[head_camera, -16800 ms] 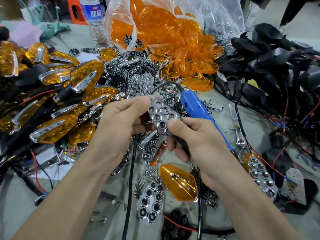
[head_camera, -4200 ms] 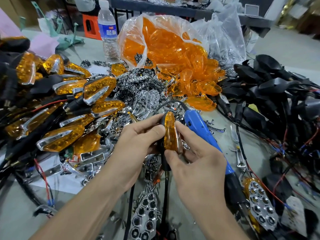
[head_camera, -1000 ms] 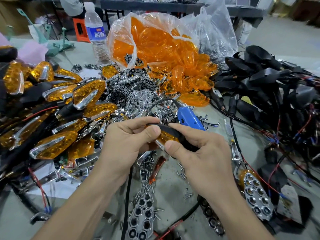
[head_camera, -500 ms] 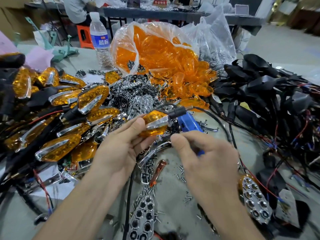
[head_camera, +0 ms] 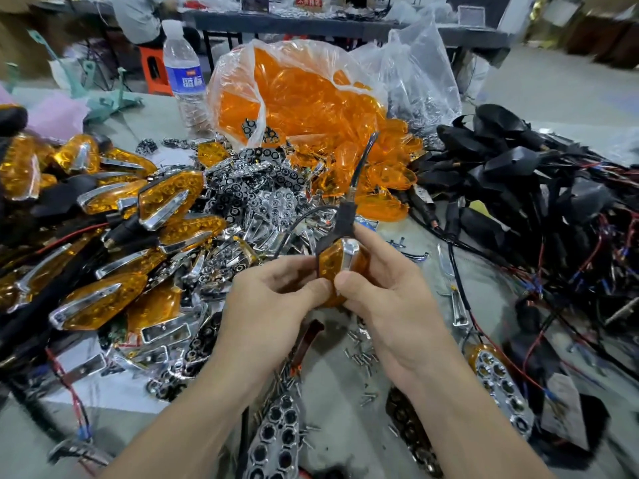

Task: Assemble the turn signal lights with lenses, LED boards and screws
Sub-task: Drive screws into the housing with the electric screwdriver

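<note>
The bottom of the turn signal light (head_camera: pixel 331 267) is hidden behind the left grip (head_camera: pixel 268 305) and the right grip (head_camera: pixel 390 305). Below the light, a shiny reflector (head_camera: pixel 276 442) is cut off by the bottom edge. The screws (head_camera: pixel 360 356) just below the light are too small to make out. Far behind it, a person (head_camera: pixel 138 19) is cut off at the top.

Scene viewed from head height, forward and down across table (head_camera: pixel 335 402). Left hand (head_camera: pixel 273 305), right hand (head_camera: pixel 387 305) framed close at centre. Edges perhaps stretched by wide lens.
</note>
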Tool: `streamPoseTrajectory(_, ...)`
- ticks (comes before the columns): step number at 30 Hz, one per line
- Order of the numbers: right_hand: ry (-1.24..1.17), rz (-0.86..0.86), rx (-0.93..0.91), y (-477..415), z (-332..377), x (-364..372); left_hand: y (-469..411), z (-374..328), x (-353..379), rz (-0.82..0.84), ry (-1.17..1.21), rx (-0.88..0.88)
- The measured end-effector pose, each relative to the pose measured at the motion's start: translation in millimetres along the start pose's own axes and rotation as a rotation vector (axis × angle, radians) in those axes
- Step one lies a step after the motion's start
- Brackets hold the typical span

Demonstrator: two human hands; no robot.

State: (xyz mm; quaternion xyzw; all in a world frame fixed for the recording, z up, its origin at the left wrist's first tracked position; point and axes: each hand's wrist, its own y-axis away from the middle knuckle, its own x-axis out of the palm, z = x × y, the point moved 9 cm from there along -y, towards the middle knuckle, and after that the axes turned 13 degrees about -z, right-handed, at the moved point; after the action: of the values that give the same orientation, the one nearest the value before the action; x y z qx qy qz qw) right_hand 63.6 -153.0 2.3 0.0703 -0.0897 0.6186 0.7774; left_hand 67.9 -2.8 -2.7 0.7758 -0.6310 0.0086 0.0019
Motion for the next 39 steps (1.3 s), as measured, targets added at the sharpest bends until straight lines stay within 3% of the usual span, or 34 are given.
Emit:
streamPoseTrajectory(5, 0.110, 0.075, -0.161, 3.8, 8.5, 6.3, 5.2, 3.5, 15.7, 0.200, 0.172, -0.135)
streamPoseTrajectory(10, 0.098, 0.038, -0.165, 8.6, 2.8, 10.3, 6.8, 6.0, 19.7, 0.183, 0.214, -0.151)
streamPoseTrajectory(16, -0.181, 0.062, -0.013, 14.9, -0.9, 20.0, 11.7, -3.5, 22.3, 0.180, 0.253, -0.067)
streamPoseTrajectory(28, -0.304, -0.008, 0.013, 14.4, -1.6, 17.5, 11.8, -0.4, 15.7, 0.094, 0.282, -0.119)
streamPoseTrajectory(36, -0.350, 0.038, 0.089, 13.8, 0.5, 18.3, 15.0, -12.2, 16.7, 0.312, 0.157, -0.037)
streamPoseTrajectory(39, -0.365, 0.060, 0.132, 12.7, 3.0, 15.9, 15.7, -20.4, 17.1, 0.317, 0.145, 0.026)
